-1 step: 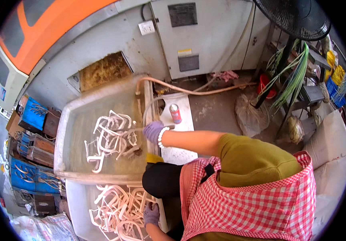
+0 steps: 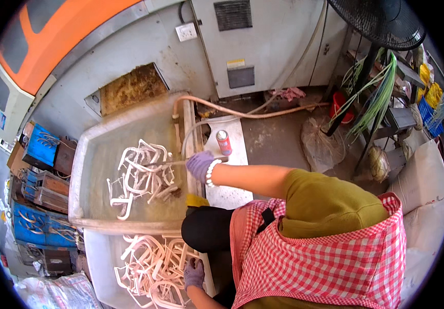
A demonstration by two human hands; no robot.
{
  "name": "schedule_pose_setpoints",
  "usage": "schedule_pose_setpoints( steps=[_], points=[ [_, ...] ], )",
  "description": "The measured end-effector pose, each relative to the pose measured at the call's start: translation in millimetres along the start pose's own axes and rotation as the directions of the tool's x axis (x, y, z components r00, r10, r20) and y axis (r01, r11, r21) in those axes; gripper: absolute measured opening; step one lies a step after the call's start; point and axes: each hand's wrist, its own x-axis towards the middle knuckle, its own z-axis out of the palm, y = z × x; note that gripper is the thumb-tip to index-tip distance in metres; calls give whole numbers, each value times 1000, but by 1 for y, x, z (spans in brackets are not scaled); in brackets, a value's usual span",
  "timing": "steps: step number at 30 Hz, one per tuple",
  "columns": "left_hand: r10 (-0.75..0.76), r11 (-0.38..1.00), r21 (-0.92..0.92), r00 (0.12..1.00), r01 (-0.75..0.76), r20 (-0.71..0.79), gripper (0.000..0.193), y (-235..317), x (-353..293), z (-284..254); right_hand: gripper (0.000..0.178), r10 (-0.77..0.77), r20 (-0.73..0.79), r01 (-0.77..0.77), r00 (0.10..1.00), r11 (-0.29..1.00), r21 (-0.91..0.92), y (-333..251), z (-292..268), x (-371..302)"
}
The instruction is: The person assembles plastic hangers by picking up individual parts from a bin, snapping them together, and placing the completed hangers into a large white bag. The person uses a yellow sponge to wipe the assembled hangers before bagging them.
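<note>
My right hand [image 2: 199, 166], gloved in lilac with a white bead bracelet at the wrist, is closed round a thin grey rod [image 2: 173, 163]. One end of the rod sticks out behind the fist, and the other reaches among white curved plastic pieces [image 2: 142, 172]. Those pieces lie heaped in a shallow tub of water [image 2: 92, 203]. Lower down, my left hand [image 2: 194, 273], gloved too, rests with its fingers a little apart. It lies beside a pile of pale, hook-shaped plastic pieces [image 2: 155, 268] at the right side of a white tub [image 2: 95, 252].
A red spray can [image 2: 224, 142] stands on a white board [image 2: 235, 195] right of the water tub. A pinkish hose [image 2: 263, 114] runs into that tub. Metal cabinets [image 2: 268, 51] back the scene. A black fan [image 2: 381, 23], a red bucket [image 2: 341, 107] and sacks [image 2: 420, 177] are rightward; blue blocks [image 2: 31, 226] leftward.
My right hand has edged slightly right and up with the rod. My left hand stays at the pile, and the white pieces look almost unchanged.
</note>
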Motion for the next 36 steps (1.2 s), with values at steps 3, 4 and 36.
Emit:
schedule_pose_setpoints(
  steps=[3, 4, 36],
  points=[
    [-58, 998, -11, 998, 58, -13, 54, -33, -16, 13, 20, 58, 6, -58, 998, 986, 154, 7, -44, -63],
    [-82, 997, 5, 997, 82, -2, 55, -35, -23, 14, 20, 107, 24, -110, 994, 972, 207, 8, -58, -83],
    [-72, 977, -194, 996, 83, 61, 48, -49, -14, 48, 23, 10, 178, -50, 984, 974, 220, 13, 16, -59]
  ],
)
